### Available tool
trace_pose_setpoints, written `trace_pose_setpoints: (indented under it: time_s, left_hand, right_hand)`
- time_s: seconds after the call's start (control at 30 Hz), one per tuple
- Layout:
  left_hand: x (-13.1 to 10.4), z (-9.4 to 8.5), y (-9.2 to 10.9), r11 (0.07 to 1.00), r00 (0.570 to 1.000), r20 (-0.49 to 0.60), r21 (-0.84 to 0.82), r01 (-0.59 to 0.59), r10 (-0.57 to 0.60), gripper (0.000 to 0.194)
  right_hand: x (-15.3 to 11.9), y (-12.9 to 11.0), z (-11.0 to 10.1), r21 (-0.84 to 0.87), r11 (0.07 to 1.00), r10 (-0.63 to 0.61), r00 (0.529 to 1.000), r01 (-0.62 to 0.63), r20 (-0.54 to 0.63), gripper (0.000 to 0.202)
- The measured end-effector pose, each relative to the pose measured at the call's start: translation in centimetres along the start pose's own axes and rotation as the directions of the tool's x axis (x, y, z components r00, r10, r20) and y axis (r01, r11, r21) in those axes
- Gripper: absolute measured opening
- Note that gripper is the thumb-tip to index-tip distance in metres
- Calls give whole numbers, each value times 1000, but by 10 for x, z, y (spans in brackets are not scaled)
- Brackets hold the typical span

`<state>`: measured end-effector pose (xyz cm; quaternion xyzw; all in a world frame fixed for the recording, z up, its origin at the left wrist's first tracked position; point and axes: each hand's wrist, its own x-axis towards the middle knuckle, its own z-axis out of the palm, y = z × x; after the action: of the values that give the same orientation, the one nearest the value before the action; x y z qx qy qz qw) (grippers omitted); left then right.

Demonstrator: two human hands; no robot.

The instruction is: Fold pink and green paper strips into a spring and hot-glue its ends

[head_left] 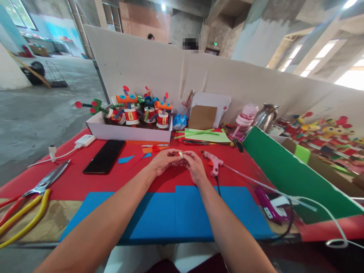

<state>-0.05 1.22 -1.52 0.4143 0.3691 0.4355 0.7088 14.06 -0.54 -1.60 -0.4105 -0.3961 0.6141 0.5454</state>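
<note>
Both of my hands meet over the red table covering, above the blue sheets (193, 212). A small pale yellow-green paper piece (181, 154) is pinched between the fingertips. My left hand (166, 160) is closed on its left side, and my right hand (195, 165) is closed on its right side. Just right of my right hand lies a pink glue gun (213, 163) with a clear glue stick in its back. Blue paper scraps (126, 159) and a small red round piece (155, 148) lie beyond my left hand.
Cup-bodied paper figures (131, 115) stand in a white box (127, 132) at the back. Left are a black phone (104, 157) and large scissors (42, 185). A green panel (292, 174), pink bottle (244, 119), purple device (271, 204) and cables occupy the right. Green paper strips (199, 132) lie behind.
</note>
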Motion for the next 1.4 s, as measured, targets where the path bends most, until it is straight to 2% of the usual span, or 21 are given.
trace_pose_setpoints:
  time_s: [0.13, 0.33, 0.6, 0.83, 0.9, 1.03, 1.1, 1.17, 1.2, 1.3, 1.4]
  left_hand:
    - [0, 1, -1, 989, 996, 21, 111, -94, 92, 36]
    - [0, 5, -1, 956, 984, -17, 241, -170, 179, 32]
    - [-2, 7, 1, 915, 958, -46, 314, -255, 283, 33]
    - [1, 8, -4, 938, 964, -54, 248, -241, 262, 35]
    - [2, 8, -5, 941, 962, -70, 237, -242, 265, 34]
    - [3, 8, -5, 956, 961, -99, 171, -239, 258, 35]
    - [3, 9, -5, 963, 962, -106, 127, -239, 253, 36]
    - [2, 9, -4, 969, 964, -117, 88, -231, 241, 37]
    - [2, 9, -3, 972, 966, -119, 74, -221, 229, 37]
    - [3, 8, -4, 980, 974, -114, 47, -191, 196, 38]
    - [4, 7, -6, 983, 977, -103, 35, -183, 186, 37]
  right_hand:
    - [1, 2, -1, -15, 1000, 7, 1000, -8, -24, 21]
    - [3, 4, -1, -10, 1000, -9, 999, 9, -46, 21]
    - [1, 1, 0, 21, 1000, -13, 999, 12, 46, 29]
    - [-1, 1, 2, -10, 997, -79, 997, 79, -8, 30]
    - [0, -3, 2, -9, 996, -92, 994, 91, -62, 31]
    - [-9, -25, -1, -47, 992, -121, 970, 114, -210, 32]
    - [-22, -40, -9, -136, 981, -159, 970, 135, -182, 32]
    - [-39, -55, -25, -321, 933, -219, 965, 164, -146, 32]
    - [-47, -60, -36, -449, 880, -240, 961, 156, -138, 32]
    - [-65, -67, -77, -786, 615, -322, 930, 63, -177, 32]
    - [-69, -62, -108, -931, 350, -338, 912, -107, -232, 34]
